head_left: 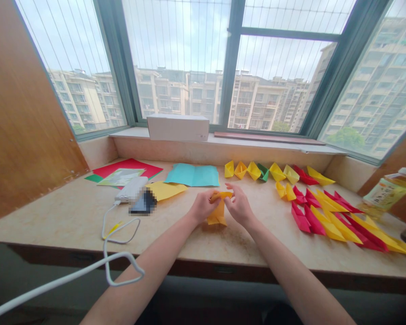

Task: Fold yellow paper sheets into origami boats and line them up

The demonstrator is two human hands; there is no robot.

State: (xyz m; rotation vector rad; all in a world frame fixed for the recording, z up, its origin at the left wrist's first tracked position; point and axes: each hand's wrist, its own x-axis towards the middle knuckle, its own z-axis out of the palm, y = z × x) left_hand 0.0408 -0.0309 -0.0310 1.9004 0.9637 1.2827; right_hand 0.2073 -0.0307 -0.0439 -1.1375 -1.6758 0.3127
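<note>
Both hands meet over the middle of the stone counter (71,216). My left hand (203,206) and my right hand (238,205) pinch the top of a partly folded orange-yellow paper piece (218,212), which hangs down between them just above the counter. Fingers of both hands are closed on its upper edge. A row of finished folded paper pieces in yellow, orange, green and red (264,171) lies behind the hands. More red and yellow folded boats (328,216) spread to the right.
Flat sheets lie at back left: red paper (135,166), a teal sheet (192,175), a yellow sheet (165,189). A white power bank (130,189) with a white cable (115,253) sits left. A white box (177,127) rests on the sill; a bottle (389,192) lies at far right.
</note>
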